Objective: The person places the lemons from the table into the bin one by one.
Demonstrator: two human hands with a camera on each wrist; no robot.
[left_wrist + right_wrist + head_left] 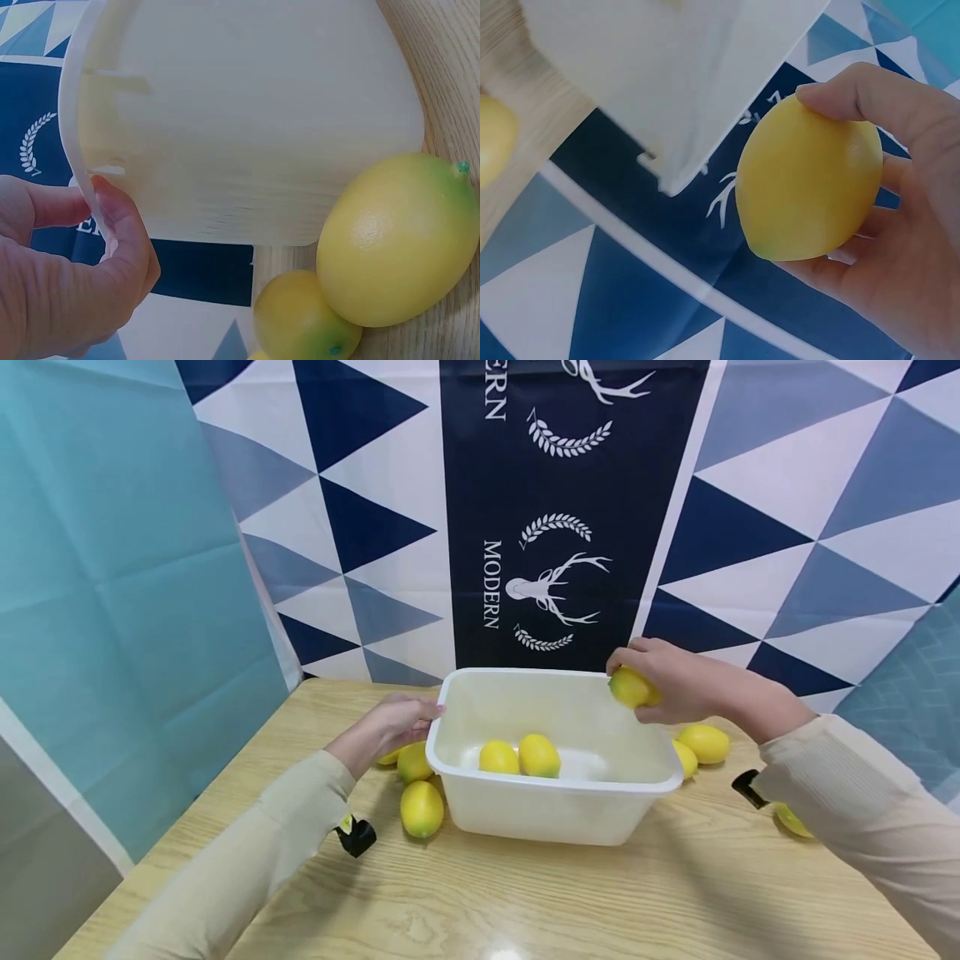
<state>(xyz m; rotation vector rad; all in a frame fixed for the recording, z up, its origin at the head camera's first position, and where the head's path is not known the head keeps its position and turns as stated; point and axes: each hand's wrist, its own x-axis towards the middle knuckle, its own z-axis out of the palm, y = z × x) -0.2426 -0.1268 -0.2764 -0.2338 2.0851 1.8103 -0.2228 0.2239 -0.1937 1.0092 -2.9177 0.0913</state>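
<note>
A white plastic tub (536, 810) stands on the wooden table with two lemons (539, 756) on its floor. My left hand (401, 722) pinches the tub's left rim between thumb and fingers, as the left wrist view shows closely. Over the tub's back right corner, my right hand (663, 681) holds another lemon (632, 687) by its sides. In the right wrist view that lemon (810, 180) sits between thumb and curled fingers, beside the tub's wall (667, 67).
Several lemons (422, 809) lie on the table against the tub's left side. More lemons (705, 743) rest to its right, one (793, 820) partly behind the right sleeve. A patterned cloth (375, 527) hangs behind the wooden table (420, 902).
</note>
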